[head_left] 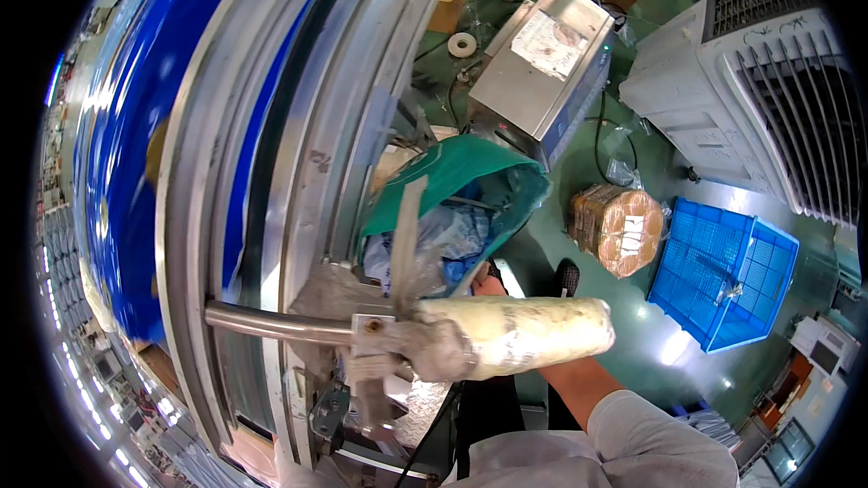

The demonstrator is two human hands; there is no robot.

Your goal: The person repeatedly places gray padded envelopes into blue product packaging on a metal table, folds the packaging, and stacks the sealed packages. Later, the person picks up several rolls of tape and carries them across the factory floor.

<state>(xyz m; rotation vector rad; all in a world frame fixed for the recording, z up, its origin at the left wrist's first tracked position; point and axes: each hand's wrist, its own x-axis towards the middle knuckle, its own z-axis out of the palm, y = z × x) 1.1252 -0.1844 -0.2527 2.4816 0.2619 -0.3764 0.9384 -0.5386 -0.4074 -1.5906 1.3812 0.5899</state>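
My right forearm comes up from the lower right in a grey sleeve and passes behind a cream, plastic-wrapped roll (533,334). Beyond that roll a small part of my right hand (489,283) shows at the near edge of a green bag (452,167). Its fingers are mostly hidden, so its grip cannot be made out. Crumpled clear and blue plastic (443,235) fills the bag. A metal rod (280,322) with a clamp block (372,330) leads to the roll. My left hand is not in view.
Metal rails (307,154) of a machine with a blue surface (127,172) run along the left. On the green floor are a metal control box (542,63), a tape-wrapped brown bundle (615,228), a blue crate (696,258) and a large grey air cooler (714,117).
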